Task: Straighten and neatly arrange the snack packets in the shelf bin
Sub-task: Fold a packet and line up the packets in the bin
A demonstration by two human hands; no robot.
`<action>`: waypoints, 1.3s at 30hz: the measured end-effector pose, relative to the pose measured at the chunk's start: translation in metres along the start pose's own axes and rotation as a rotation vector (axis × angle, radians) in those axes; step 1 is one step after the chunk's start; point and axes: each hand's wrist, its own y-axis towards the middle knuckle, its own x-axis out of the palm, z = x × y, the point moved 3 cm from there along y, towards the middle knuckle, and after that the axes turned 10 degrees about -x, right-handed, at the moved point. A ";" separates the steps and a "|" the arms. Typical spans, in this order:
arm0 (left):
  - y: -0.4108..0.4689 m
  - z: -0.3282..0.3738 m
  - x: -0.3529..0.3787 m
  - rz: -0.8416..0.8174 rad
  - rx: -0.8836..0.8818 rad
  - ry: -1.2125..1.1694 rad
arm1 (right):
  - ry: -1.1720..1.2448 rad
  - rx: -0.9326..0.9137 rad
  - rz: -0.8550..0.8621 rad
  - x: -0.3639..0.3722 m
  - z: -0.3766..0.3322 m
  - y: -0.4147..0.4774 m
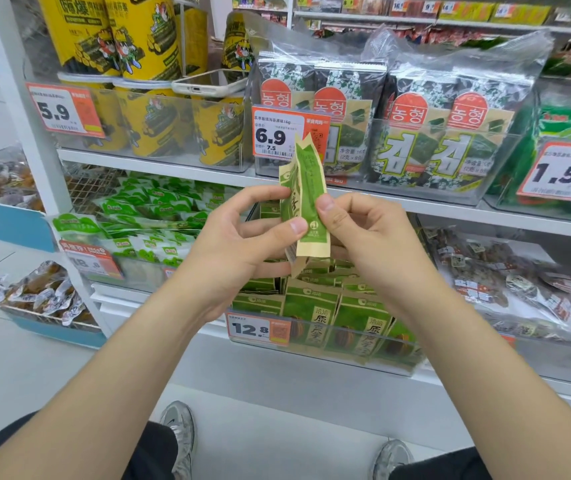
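Standing next to this person at the snack shelf; I'd call the job somewhere in the middle, not close to done. One green and tan packet (pixel 308 188) is up in the air, held upright and edge-on, right above the clear bin (pixel 415 358) it belongs in (the one with the 12.8 price tag (pixel 258 329) on the front). The left hand (pixel 242 237) pinches its lower part, thumb pressed flat on the face and the other fingers curled behind; the right hand (pixel 367 233) pinches the opposite edge with the thumb up front.

Down in the bin, the front packets (pixel 311 310) stand upright and face forward, fairly tidy; the ones further back look tilted and uneven, so my guess is those need squaring up and the held one has to go back in.

Hard to tell: the hands cover the middle and back of the bin; the right fingers sit behind the packet, so I can't see them; there may be a second packet tucked behind the first, can't say for sure.
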 end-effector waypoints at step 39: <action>0.010 -0.017 -0.006 0.137 -0.217 -0.147 | 0.022 0.331 -0.114 0.010 0.001 -0.009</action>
